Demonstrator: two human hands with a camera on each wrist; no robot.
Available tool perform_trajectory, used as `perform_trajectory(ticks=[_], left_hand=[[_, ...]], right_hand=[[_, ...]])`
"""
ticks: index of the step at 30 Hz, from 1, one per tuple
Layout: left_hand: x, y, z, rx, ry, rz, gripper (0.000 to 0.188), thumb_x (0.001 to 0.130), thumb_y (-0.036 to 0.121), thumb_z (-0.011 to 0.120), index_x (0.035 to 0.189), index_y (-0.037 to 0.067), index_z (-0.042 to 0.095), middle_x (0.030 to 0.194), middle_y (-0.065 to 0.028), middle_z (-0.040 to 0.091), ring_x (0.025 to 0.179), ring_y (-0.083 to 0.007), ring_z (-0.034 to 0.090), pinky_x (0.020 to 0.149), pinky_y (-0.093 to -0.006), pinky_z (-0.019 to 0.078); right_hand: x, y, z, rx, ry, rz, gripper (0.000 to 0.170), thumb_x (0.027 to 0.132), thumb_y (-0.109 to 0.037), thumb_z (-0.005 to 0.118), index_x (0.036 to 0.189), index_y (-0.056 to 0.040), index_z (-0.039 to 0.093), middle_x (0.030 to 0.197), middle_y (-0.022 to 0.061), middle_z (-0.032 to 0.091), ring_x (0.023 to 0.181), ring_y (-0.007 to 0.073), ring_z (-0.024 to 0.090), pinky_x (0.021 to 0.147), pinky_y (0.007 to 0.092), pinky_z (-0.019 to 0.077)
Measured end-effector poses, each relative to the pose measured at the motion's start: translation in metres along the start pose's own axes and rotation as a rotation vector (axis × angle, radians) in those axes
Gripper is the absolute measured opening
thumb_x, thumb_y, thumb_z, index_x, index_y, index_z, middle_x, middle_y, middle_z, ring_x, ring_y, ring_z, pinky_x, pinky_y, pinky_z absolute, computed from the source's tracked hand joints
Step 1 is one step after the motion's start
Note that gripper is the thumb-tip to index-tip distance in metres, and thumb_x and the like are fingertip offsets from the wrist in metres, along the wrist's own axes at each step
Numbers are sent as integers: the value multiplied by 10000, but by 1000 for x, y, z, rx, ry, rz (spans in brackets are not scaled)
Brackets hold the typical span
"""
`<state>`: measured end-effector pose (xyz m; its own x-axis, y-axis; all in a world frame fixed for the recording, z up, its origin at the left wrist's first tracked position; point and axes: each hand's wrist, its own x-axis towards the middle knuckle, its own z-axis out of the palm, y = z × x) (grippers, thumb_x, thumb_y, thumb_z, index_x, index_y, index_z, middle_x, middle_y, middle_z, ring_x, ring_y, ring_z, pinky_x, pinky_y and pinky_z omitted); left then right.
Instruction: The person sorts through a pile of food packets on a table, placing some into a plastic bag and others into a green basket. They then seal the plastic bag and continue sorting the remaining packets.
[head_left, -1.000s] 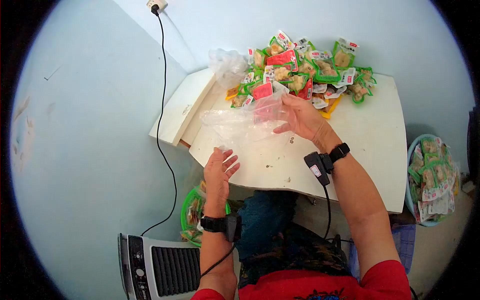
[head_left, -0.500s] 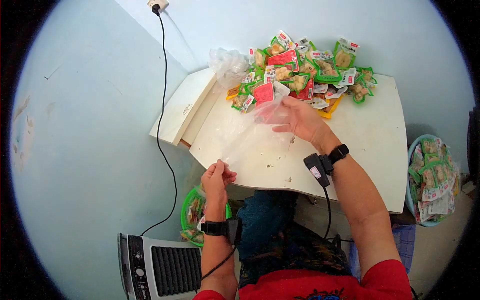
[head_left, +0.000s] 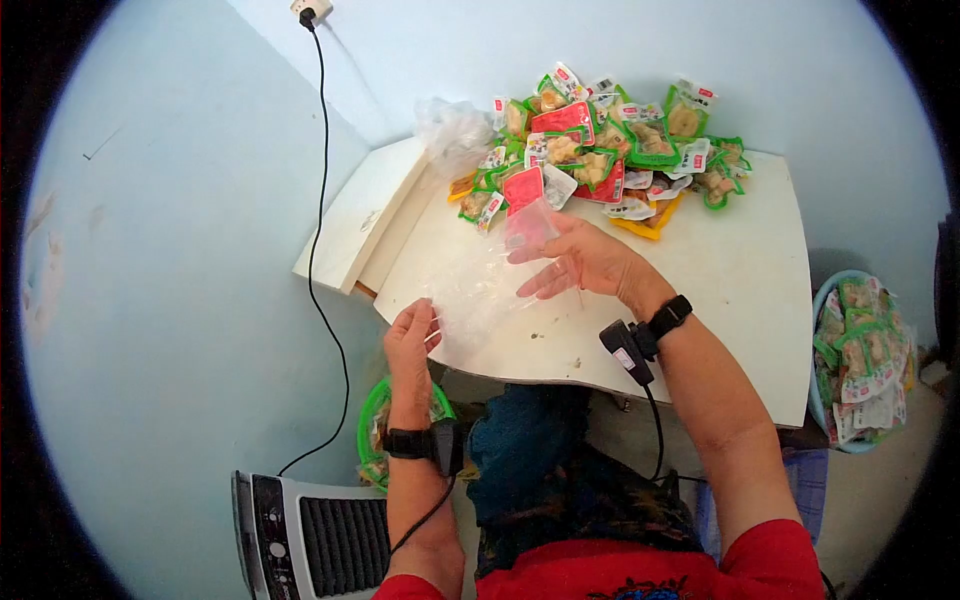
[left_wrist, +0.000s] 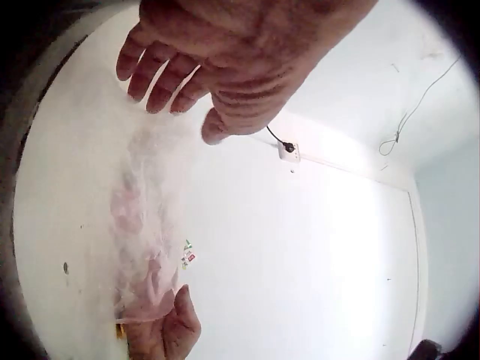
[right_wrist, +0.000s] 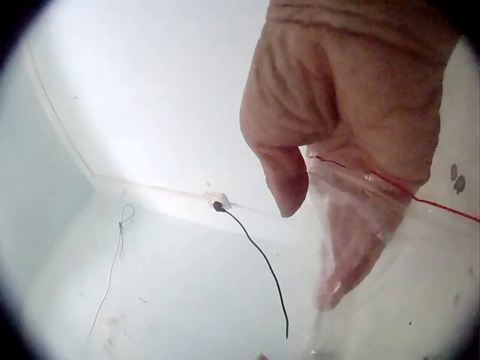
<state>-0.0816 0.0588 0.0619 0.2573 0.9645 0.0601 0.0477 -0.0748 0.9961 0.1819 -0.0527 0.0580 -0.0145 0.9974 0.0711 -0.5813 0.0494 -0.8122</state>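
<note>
A clear plastic bag (head_left: pixel 475 300) with a pink part hangs between the hands above the table (head_left: pixel 700 300). The right hand (head_left: pixel 590 260) has its extended fingers inside the bag's mouth, and its thumb stands apart outside; the right wrist view shows a red line across this hand (right_wrist: pixel 352 112) at the film's edge. Beside the bag's other end is the left hand (head_left: pixel 408 345), fingers slightly bent. In the left wrist view the left hand (left_wrist: pixel 232 60) has its thumb apart from the fingers, with the bag (left_wrist: pixel 139 202) just beyond the fingertips.
Packaged snacks (head_left: pixel 655 140) lie heaped at the table's back, beside crumpled clear bags (head_left: pixel 452 135). A blue basket (head_left: pixel 818 390) of packets stands at the right, a green basket (head_left: pixel 368 420) below the left forearm. A black cord (head_left: pixel 325 200) hangs at the left, above a grey appliance (head_left: pixel 340 540).
The left hand has moved left and a little up from its pinching pose, its fingers loosened. The right hand has shifted slightly left and down, the bag spreading lower between them.
</note>
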Motion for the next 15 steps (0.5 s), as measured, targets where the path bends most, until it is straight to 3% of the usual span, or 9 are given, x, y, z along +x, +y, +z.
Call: perform_trajectory(ticks=[2, 5, 11, 14, 15], left_hand=[[12, -13, -10, 3, -70, 42, 198, 930, 273, 668, 927, 77, 636, 836, -4, 660, 751, -122, 630, 677, -258, 488], [22, -16, -17, -107, -30, -24, 136, 919, 215, 681, 937, 93, 623, 846, -14, 663, 760, -128, 638, 674, -268, 498], [24, -11, -9, 18, 78, 5, 156, 938, 238, 653, 996, 102, 602, 822, -17, 648, 686, -129, 624, 599, -255, 474], [8, 4, 7, 17, -25, -195, 180, 938, 250, 651, 973, 78, 609, 808, -15, 634, 632, -121, 598, 550, -230, 443], [15, -8, 3, 46, -40, -141, 186, 936, 252, 654, 961, 72, 612, 794, -10, 627, 620, -114, 586, 538, -226, 433]], right_hand=[[-2, -1, 4, -38, -1, 4, 596, 937, -158, 573, 1455, -99, 285, 1302, 196, 565, 958, 409, 685, 754, 415, 609], [3, 5, -6, -24, -16, -14, 612, 924, -152, 595, 1452, -94, 292, 1295, 203, 566, 914, 363, 702, 767, 419, 605], [6, 10, -12, -117, 16, -26, 618, 902, -94, 590, 1446, -86, 297, 1291, 175, 574, 857, 292, 711, 755, 404, 606], [1, 5, -1, -96, 42, 0, 611, 899, -88, 582, 1444, -88, 307, 1294, 158, 575, 851, 290, 712, 742, 391, 609], [2, 7, -1, -92, 30, -12, 604, 897, -86, 573, 1437, -81, 305, 1288, 158, 575, 850, 294, 711, 726, 391, 611]])
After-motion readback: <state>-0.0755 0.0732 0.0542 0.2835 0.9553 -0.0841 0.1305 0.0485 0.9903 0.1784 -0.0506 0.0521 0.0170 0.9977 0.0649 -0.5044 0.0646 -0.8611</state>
